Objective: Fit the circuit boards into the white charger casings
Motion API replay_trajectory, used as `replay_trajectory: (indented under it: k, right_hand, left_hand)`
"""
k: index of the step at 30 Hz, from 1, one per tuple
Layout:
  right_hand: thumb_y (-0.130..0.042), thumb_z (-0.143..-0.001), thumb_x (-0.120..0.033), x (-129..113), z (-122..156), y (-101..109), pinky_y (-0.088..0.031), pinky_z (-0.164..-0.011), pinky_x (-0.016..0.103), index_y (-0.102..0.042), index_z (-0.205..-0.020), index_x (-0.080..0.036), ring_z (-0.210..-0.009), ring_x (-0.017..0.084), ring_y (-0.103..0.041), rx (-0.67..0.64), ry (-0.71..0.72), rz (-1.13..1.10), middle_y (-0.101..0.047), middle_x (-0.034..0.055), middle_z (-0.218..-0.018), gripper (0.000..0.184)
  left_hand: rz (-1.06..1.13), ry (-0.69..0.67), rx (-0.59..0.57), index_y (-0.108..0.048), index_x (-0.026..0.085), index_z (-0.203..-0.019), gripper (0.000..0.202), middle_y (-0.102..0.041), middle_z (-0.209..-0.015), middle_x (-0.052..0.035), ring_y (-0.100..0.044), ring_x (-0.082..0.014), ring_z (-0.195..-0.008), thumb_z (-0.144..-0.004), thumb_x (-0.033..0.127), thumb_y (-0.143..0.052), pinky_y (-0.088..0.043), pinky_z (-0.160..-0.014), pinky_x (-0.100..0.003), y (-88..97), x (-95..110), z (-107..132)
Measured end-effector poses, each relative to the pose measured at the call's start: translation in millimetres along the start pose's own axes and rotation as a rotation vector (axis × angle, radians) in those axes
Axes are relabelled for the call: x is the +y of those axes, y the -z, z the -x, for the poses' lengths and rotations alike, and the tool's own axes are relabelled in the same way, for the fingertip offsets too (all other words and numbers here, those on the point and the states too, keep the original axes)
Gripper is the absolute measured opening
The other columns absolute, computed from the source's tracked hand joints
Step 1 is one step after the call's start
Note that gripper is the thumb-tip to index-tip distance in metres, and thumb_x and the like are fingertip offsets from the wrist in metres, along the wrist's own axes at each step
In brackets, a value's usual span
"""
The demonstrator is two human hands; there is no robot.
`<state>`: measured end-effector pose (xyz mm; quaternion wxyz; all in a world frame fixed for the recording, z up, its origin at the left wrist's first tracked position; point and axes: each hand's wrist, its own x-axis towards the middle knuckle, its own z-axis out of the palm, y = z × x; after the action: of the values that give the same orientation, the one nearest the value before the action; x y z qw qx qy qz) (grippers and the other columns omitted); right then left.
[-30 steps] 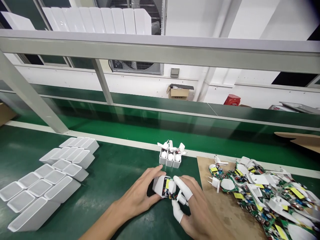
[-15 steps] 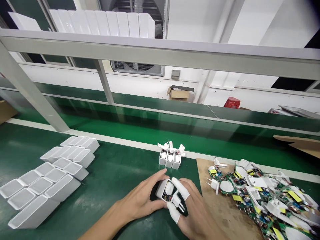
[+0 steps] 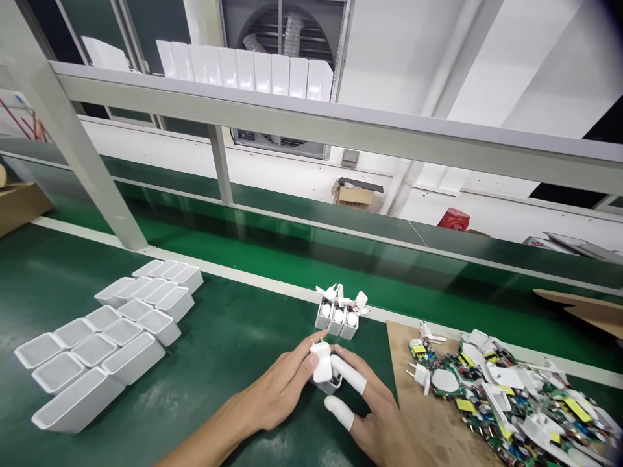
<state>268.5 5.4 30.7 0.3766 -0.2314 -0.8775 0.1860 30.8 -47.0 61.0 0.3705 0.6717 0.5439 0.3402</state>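
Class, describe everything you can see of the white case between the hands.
The white case looks like smooth, rigid plastic. Mostly hidden, it shows a sliver of dark contents at its open end. A white plug piece, pins pointing away from the person, covers much of that opening. The left hand grips it from the left, thumb on the plug piece; a white-covered finger of the right hand appears to touch its right side.

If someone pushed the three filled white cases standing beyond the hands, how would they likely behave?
The three white cases look narrow and stand upright, so a push near the top might tip one. White plug pieces jut from their open tops and could probably shift or snag. The straight, crisp walls suggest stiff shells, unlikely to bend.
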Motion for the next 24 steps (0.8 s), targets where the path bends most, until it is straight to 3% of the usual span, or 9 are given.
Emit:
replay_trajectory:
  k: [5,7,9,13,16,18,20,24]
  right_hand:
    - [-0.056,-0.101,-0.010,-1.5,-4.8,-8.2,-0.061,-0.103,0.034,-0.056,-0.147,-0.021,-0.128,0.025,-0.069,0.057,0.122,0.096,-0.065,0.0159,-0.142,0.046]
    - [-0.051,-0.100,-0.006,-2.4,-6.0,-9.6,-0.065,-0.094,0.031,-0.058,-0.142,-0.020,-0.118,0.024,-0.074,0.054,0.142,0.126,-0.068,0.0165,-0.135,0.045]
    - [-0.048,-0.098,-0.002,-3.9,-6.7,-7.6,-0.066,-0.090,0.029,-0.059,-0.139,-0.019,-0.113,0.023,-0.075,0.080,0.158,0.123,-0.069,0.0163,-0.131,0.046]
    - [-0.055,-0.096,-0.001,-7.0,-6.3,2.7,-0.063,-0.099,0.033,-0.057,-0.139,-0.018,-0.122,0.025,-0.070,0.157,0.139,0.096,-0.066,0.0175,-0.135,0.046]
    - [-0.050,-0.097,-0.003,-6.0,-5.0,4.8,-0.065,-0.093,0.034,-0.061,-0.134,-0.020,-0.115,0.024,-0.073,0.033,0.091,0.071,-0.068,0.0153,-0.132,0.042]
    - [-0.046,-0.097,-0.003,-3.8,-4.4,1.8,-0.067,-0.089,0.035,-0.062,-0.133,-0.022,-0.111,0.024,-0.074,-0.039,0.065,0.058,-0.069,0.0141,-0.130,0.043]
    - [-0.048,-0.098,-0.004,-1.7,-4.2,-2.2,-0.067,-0.088,0.036,-0.059,-0.138,-0.022,-0.109,0.024,-0.074,-0.013,0.042,0.051,-0.070,0.0138,-0.127,0.045]
    - [-0.051,-0.100,-0.006,-1.1,-3.2,-5.1,-0.065,-0.092,0.036,-0.050,-0.147,-0.022,-0.110,0.023,-0.073,0.018,0.011,0.031,-0.069,0.0136,-0.126,0.050]
  left_hand:
    - [-0.044,-0.020,0.054,-0.028,0.036,-0.167,0.051,-0.071,-0.142,-0.0031,-0.072,-0.0256,-0.120,-0.115,0.039,-0.030,-0.057,-0.107,-0.047,-0.5,3.0,-1.5]
    - [-0.037,-0.040,0.041,-0.026,0.036,-0.167,0.053,-0.067,-0.148,-0.0045,-0.070,-0.0268,-0.126,-0.115,0.040,-0.032,-0.055,-0.110,-0.048,0.1,1.6,-2.4]
    - [-0.015,-0.074,0.023,-0.018,0.035,-0.169,0.059,-0.056,-0.159,-0.0063,-0.059,-0.0284,-0.142,-0.114,0.044,-0.036,-0.047,-0.119,-0.052,0.8,-1.4,-2.9]
    - [0.022,-0.227,0.024,-0.002,0.033,-0.170,0.090,-0.039,-0.170,-0.0121,-0.042,-0.0331,-0.154,-0.103,0.061,-0.055,-0.037,-0.126,-0.055,-2.1,-9.4,-4.6]
    - [-0.036,-0.324,0.077,-0.004,0.036,-0.169,0.107,-0.039,-0.168,-0.0134,-0.045,-0.0354,-0.151,-0.092,0.059,-0.074,-0.044,-0.121,-0.053,-7.2,-10.9,-6.5]
    - [-0.093,-0.341,0.099,-0.018,0.037,-0.166,0.088,-0.047,-0.160,-0.0118,-0.052,-0.0323,-0.144,-0.097,0.045,-0.073,-0.048,-0.117,-0.048,-9.1,-8.4,-7.0]
    - [-0.105,-0.314,0.104,-0.035,0.034,-0.159,0.060,-0.057,-0.145,-0.0100,-0.062,-0.0266,-0.128,-0.105,0.032,-0.062,-0.053,-0.110,-0.042,-8.7,-4.6,-6.7]
    - [-0.060,-0.229,0.101,-0.048,0.030,-0.147,0.039,-0.064,-0.120,-0.0054,-0.066,-0.0199,-0.101,-0.108,0.030,-0.052,-0.057,-0.094,-0.034,-4.9,1.4,-6.6]
